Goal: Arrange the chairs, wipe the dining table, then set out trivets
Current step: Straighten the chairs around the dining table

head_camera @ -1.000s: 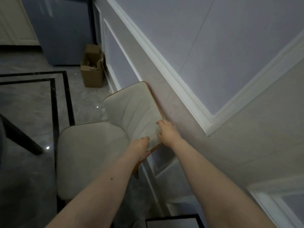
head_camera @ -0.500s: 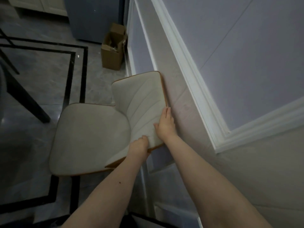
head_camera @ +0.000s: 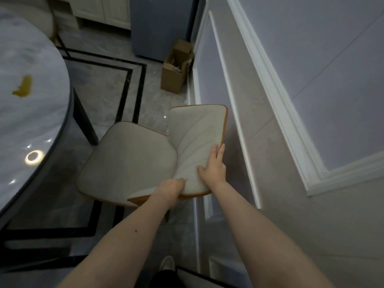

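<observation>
A cream upholstered chair with an orange-brown edge stands beside the wall, its backrest toward the wall and its seat facing the table. My left hand grips the near corner of the backrest, thumb on the cushion. My right hand holds the backrest's top edge, thumb on the front and fingers over the rim. The round marble dining table fills the left side, with a yellow-brown stain on its top.
A dark table leg stands just left of the chair seat. An open cardboard box sits on the floor by the wall, next to a grey appliance. The panelled wall runs close along the right. My shoe shows below.
The view has swung left, bringing the table and its stain into sight. The chair has come a little away from the wall toward the table, both hands still on the backrest.
</observation>
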Tool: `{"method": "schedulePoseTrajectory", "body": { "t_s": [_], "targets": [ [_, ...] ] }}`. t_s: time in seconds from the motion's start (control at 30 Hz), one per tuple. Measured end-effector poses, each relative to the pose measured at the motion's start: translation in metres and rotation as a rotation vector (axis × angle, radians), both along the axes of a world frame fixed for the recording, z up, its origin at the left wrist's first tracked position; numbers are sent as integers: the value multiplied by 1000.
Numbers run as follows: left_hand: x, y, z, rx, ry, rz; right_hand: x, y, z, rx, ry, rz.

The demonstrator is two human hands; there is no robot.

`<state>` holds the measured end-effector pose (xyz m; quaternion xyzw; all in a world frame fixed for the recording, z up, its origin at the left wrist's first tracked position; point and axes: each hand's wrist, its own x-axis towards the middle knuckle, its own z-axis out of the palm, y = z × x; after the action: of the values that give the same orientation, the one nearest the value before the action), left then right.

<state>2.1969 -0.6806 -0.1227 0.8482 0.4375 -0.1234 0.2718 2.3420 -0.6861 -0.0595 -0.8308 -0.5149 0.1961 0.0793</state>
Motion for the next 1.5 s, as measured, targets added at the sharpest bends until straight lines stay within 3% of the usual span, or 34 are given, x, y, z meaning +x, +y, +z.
{"method": "schedulePoseTrajectory", "body": {
  "t_s": [0.27,0.5,1.0,1.2,1.4,1.5],
  "targets": [
    [-98,3,15,4,98,133,-104,-3,-3,88,100,-48],
    [-152,0,16,42,173,258,-161,5,-3,62,126,40],
    [-244,-27,20,-1,99,582,-258,17,-4,33,123,284],
    [-249,-26,25,-50,29,662,-257,32,3,-66,93,360],
    [-233,-5,47,-161,168,696,-217,30,8,-91,330,513],
    [-218,23,67,-69,128,734,-196,36,15,-34,400,517]
  ]
}}
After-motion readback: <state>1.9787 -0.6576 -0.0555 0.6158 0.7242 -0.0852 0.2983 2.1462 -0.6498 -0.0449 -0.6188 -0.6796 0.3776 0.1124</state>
